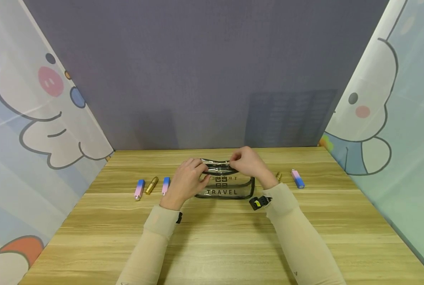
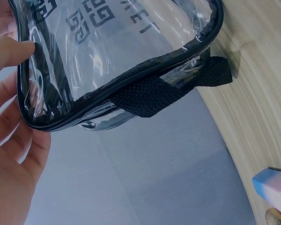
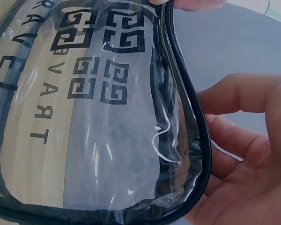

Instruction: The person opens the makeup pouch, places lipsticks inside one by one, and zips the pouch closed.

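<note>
A clear plastic travel pouch [image 1: 230,192] with black piping and "TRAVEL" lettering stands upright on the table, its zippered top facing up. At its top left, my left hand [image 1: 188,179] grips the rim; in the left wrist view the thumb [image 2: 14,51] lies on the front face and the fingers are behind. My right hand [image 1: 249,162] pinches the top edge on the right side. Right wrist view: curled fingers [image 3: 239,136] meet the black-piped edge. A black woven tab [image 2: 145,93] hangs at the pouch's side. What lies under the right fingertips is partly hidden.
Left of the pouch lie two pink-and-blue rectangular sticks [image 1: 139,189] with a gold tube [image 1: 151,185] between them. To the right are another gold tube [image 1: 279,176], partly behind the right wrist, and another pink-and-blue stick [image 1: 298,179]. A grey panel [image 1: 212,79] stands behind the table.
</note>
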Motion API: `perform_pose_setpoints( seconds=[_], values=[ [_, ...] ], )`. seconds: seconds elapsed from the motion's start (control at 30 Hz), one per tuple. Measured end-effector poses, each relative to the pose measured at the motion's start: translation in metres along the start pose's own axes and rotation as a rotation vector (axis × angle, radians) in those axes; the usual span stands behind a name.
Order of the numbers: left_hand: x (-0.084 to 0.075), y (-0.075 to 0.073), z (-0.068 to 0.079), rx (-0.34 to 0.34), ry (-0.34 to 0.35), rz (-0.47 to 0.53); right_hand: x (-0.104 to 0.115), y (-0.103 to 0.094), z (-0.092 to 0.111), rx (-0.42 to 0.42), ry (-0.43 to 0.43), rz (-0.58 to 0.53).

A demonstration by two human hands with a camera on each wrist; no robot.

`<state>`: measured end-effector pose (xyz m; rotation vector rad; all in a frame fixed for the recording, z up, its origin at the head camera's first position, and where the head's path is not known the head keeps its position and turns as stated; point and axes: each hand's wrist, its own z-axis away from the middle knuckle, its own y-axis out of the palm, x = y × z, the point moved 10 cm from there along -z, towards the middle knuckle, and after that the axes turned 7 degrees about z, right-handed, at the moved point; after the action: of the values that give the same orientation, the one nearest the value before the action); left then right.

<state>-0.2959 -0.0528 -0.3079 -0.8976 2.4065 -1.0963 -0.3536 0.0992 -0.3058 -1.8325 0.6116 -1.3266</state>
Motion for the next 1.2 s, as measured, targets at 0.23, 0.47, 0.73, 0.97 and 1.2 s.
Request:
perform_pose_setpoints(
  seconds=[0.23,0.47,0.73,0.97,1.2],
  values=[
    [0.0,0.0,0.0,-0.001,-0.005,0.007,-0.001,-0.001,0.0,0.007,0.007,-0.001],
    [0.0,-0.001,0.0,-0.008,-0.002,0.009,-0.003,-0.001,0.001,0.011,0.015,-0.015],
    [-0.002,0.0,-0.001,-0.013,0.009,0.016,-0.008,-0.003,0.003,0.023,0.021,-0.041],
    [-0.001,0.001,0.0,-0.005,0.0,0.017,-0.016,-0.006,0.005,0.04,0.05,-0.074],
    [-0.001,0.0,-0.001,0.0,-0.005,0.027,-0.021,-0.01,0.008,0.034,0.019,-0.04]
  ],
)
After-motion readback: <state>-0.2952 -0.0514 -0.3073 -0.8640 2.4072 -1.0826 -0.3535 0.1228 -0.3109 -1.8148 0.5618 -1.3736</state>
